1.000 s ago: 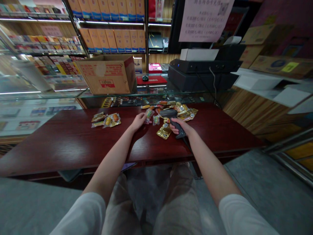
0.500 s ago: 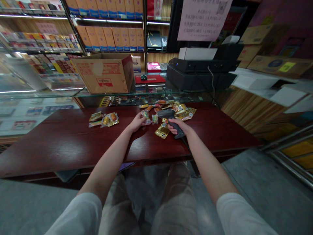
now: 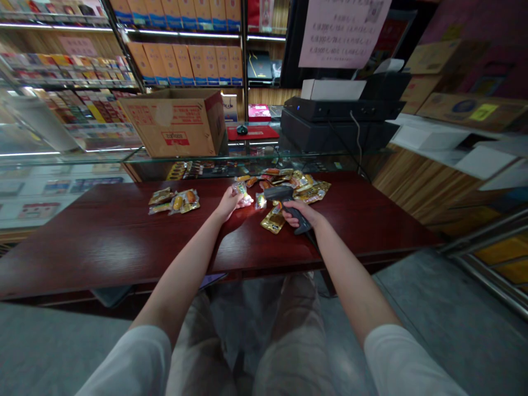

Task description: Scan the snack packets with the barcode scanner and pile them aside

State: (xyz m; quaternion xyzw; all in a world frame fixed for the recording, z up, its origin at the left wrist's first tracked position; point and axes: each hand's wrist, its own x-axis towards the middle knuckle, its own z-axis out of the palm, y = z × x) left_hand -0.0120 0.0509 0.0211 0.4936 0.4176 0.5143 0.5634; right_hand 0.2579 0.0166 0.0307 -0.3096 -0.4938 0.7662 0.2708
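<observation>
My left hand point(image 3: 229, 203) is closed on a small clear-and-green snack packet point(image 3: 242, 190), tilted toward the scanner. In my right hand point(image 3: 303, 213) is a black handheld barcode scanner point(image 3: 279, 192), its head facing left. White light from it falls on the held packet and on a second small packet point(image 3: 260, 201) lying on the table between the hands. Beneath the scanner lies a gold foil packet point(image 3: 272, 221). Behind it spreads a loose pile of snack packets point(image 3: 303, 181). Several more wrapped snacks point(image 3: 177, 202) form a separate group to the left.
The dark red table point(image 3: 124, 242) meets a glass display counter point(image 3: 247, 158) at the back. On that counter stand an open cardboard box point(image 3: 177, 124), a mouse point(image 3: 241, 130) on a red mat and black register equipment point(image 3: 334, 129). The scanner's cable runs off the front edge.
My left hand has lifted the small packet slightly and drawn it left. The scanner's light has come on, brightening the packets. My right hand stays nearly in place.
</observation>
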